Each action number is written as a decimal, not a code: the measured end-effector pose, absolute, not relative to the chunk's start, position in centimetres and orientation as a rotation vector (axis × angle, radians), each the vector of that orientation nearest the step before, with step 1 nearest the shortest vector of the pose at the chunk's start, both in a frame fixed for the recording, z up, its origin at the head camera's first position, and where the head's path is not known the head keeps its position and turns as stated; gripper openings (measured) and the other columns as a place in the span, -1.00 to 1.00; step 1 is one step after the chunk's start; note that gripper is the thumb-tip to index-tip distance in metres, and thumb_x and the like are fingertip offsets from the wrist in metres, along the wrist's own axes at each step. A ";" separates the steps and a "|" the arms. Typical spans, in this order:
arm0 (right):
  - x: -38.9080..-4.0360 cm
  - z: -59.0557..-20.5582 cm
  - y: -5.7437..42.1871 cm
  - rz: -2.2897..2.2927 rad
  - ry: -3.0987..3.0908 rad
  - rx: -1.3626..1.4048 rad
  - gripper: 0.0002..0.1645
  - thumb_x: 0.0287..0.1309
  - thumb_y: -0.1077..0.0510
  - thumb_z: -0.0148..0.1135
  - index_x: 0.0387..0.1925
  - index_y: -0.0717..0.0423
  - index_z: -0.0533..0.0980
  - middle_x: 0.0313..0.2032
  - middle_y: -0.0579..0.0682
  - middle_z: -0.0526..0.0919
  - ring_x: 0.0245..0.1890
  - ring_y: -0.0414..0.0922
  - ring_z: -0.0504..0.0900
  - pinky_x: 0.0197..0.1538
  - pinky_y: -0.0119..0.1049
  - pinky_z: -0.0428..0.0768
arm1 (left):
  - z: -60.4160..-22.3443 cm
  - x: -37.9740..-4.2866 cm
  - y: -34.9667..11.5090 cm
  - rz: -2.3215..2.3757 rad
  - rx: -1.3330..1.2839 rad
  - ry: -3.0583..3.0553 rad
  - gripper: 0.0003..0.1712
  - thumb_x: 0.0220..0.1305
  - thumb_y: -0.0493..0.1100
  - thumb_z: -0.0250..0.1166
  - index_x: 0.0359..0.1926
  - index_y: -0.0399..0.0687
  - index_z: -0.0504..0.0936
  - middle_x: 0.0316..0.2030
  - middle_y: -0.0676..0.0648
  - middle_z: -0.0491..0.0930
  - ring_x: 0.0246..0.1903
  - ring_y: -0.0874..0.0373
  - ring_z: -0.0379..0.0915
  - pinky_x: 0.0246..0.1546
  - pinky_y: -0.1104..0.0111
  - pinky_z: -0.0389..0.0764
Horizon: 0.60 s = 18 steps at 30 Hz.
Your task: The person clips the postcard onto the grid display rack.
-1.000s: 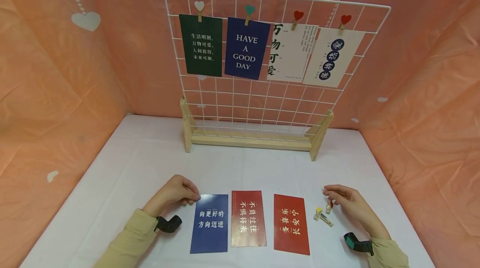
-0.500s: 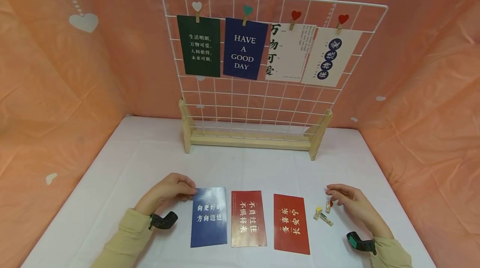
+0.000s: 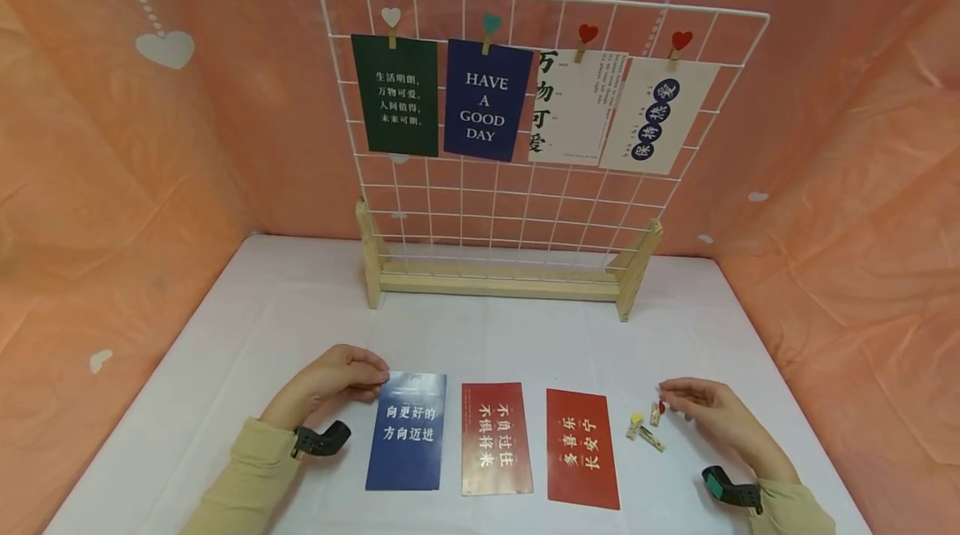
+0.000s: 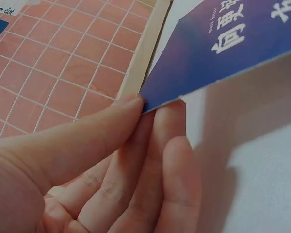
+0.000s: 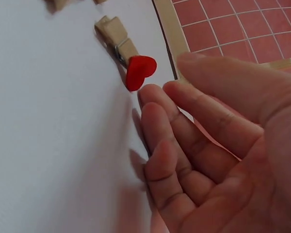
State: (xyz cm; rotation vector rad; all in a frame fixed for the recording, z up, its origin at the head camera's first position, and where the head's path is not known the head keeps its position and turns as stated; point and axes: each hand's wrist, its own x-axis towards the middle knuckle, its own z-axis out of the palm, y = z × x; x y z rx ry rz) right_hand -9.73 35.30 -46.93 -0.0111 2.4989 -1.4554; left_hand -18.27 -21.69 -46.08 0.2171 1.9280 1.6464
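My left hand point(image 3: 335, 381) pinches the upper left corner of a blue card point(image 3: 406, 443) with white writing. In the left wrist view that corner of the card point(image 4: 208, 53) sits between thumb and forefinger, its edge raised over the white cloth. My right hand point(image 3: 720, 418) is at the right with loosely bent fingers and holds nothing. Just off its fingertips lies a small wooden clothespin with a red heart point(image 5: 141, 72). Beside that are a clothespin with a yellow heart point(image 3: 636, 422) and another clothespin point(image 3: 652, 438).
Two red cards, one in the middle point(image 3: 496, 439) and one further right point(image 3: 582, 452), lie on the white tablecloth point(image 3: 300, 302). Behind them stands a white wire grid point(image 3: 517, 193) on a wooden base point(image 3: 498, 283). Several cards hang from it by heart clothespins, including a green card point(image 3: 397, 97).
My left hand has pulled the blue card a little to the left and away from me, and its corner has risen. The right hand has shifted slightly to the right.
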 end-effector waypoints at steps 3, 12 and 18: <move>-9.9 -46.9 35.4 -1.435 2.480 -0.023 -0.51 0.25 0.09 0.24 0.08 0.36 0.49 -0.01 0.22 0.59 -0.19 -0.24 0.57 -0.18 -0.41 0.58 | -46.1 -18.2 -21.7 1.671 0.199 1.920 -0.65 0.23 -0.33 0.26 -0.09 -0.62 0.52 -0.43 -0.07 0.63 -0.44 0.23 0.57 -0.34 0.41 0.67; -9.7 -47.1 35.3 -1.396 2.503 -0.104 -0.62 0.23 0.11 0.25 -0.04 0.34 0.56 -0.13 0.12 0.65 -0.25 -0.26 0.56 -0.21 -0.44 0.56 | -46.1 -18.4 -21.6 1.753 0.126 1.883 -0.65 0.25 -0.33 0.27 -0.06 -0.59 0.53 -0.36 -0.16 0.67 -0.39 0.17 0.62 -0.29 0.36 0.68; -9.8 -47.4 35.3 -1.384 2.525 -0.135 -0.66 0.22 0.13 0.27 -0.08 0.31 0.58 -0.15 0.10 0.66 -0.26 -0.25 0.56 -0.22 -0.44 0.57 | -45.7 -18.5 -21.5 1.783 0.076 1.887 -0.63 0.26 -0.30 0.27 -0.04 -0.58 0.50 -0.39 -0.17 0.66 -0.42 0.17 0.63 -0.31 0.36 0.68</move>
